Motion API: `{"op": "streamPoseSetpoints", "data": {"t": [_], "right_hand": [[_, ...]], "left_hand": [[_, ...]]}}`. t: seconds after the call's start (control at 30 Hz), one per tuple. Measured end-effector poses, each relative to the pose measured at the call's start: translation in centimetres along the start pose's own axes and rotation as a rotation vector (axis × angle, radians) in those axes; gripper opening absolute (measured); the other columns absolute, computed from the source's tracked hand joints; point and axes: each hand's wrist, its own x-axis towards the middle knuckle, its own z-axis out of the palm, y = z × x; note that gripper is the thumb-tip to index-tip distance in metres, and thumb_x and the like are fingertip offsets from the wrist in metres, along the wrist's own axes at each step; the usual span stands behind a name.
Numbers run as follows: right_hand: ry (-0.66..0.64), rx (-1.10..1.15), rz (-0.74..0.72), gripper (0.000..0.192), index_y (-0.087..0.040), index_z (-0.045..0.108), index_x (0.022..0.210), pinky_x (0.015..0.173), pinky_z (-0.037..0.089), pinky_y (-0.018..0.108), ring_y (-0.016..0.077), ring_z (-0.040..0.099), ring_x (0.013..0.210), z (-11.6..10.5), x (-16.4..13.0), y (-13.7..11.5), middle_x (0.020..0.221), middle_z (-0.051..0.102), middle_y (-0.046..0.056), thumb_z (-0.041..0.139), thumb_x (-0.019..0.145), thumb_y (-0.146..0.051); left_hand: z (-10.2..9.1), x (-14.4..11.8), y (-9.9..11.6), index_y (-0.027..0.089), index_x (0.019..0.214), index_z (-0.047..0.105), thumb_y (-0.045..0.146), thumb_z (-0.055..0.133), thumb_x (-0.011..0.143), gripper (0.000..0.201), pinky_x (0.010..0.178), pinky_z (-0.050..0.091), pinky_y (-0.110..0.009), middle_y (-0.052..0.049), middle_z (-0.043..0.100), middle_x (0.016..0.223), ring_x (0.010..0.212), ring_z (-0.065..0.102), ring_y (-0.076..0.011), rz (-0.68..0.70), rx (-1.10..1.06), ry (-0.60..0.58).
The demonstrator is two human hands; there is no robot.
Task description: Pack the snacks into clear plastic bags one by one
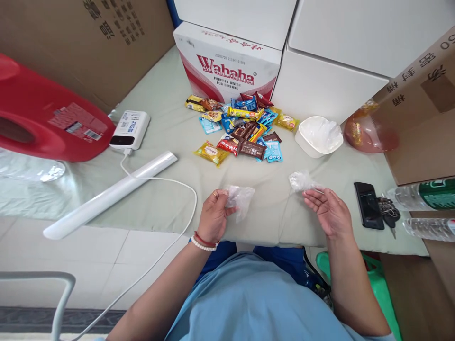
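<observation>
My left hand [215, 214] pinches a small clear plastic bag [241, 199] above the table's near edge. To the right, my right hand [330, 210] has its fingers closed at the edge of another crumpled clear plastic bag [300, 181]. Beyond both hands lies a heap of wrapped snacks [245, 124] in yellow, blue, brown and red packets. One yellow packet [211, 154] rests at the heap's near left side. Right of the heap stands a white plastic tub [317, 147] with clear plastic bags in it.
At the left are a red jug [53, 113], a white power bank [131, 128] with a cable and a long white light bar [110, 194]. A Wahaha carton [231, 71] stands behind. At right are a pink bowl [373, 135], phone [368, 206], keys [389, 210] and bottles [408, 196].
</observation>
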Motion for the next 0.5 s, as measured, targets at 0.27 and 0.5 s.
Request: {"op": "streamPoseSetpoints", "data": {"t": [0.27, 0.5], "right_hand": [[-0.289, -0.496, -0.214, 0.061, -0.028, 0.064, 0.125, 0.079, 0.062, 0.035, 0.0238, 0.067, 0.108, 6.8, -5.0, 4.2, 0.125, 0.069, 0.009, 0.087, 0.072, -0.046], [-0.263, -0.343, -0.1, 0.028, -0.023, 0.069, 0.096, 0.061, 0.051, 0.026, 0.0138, 0.056, 0.066, 7.2, -3.3, 4.4, 0.078, 0.063, -0.001, 0.08, 0.078, -0.043]], "left_hand": [[2.9, -2.3, -2.0, 0.016, 0.088, 0.065, 0.06, 0.08, 0.077, 0.047, 0.084, 0.065, -0.036, -0.002, 0.064, 0.096, 0.09, 0.064, -0.015, 0.121, 0.171, -0.137], [1.5, -1.5, -0.6, 0.019, 0.081, 0.058, 0.059, 0.082, 0.073, 0.047, 0.064, 0.061, -0.024, 0.004, 0.058, 0.077, 0.07, 0.061, -0.0095, 0.135, 0.174, -0.014]]}}
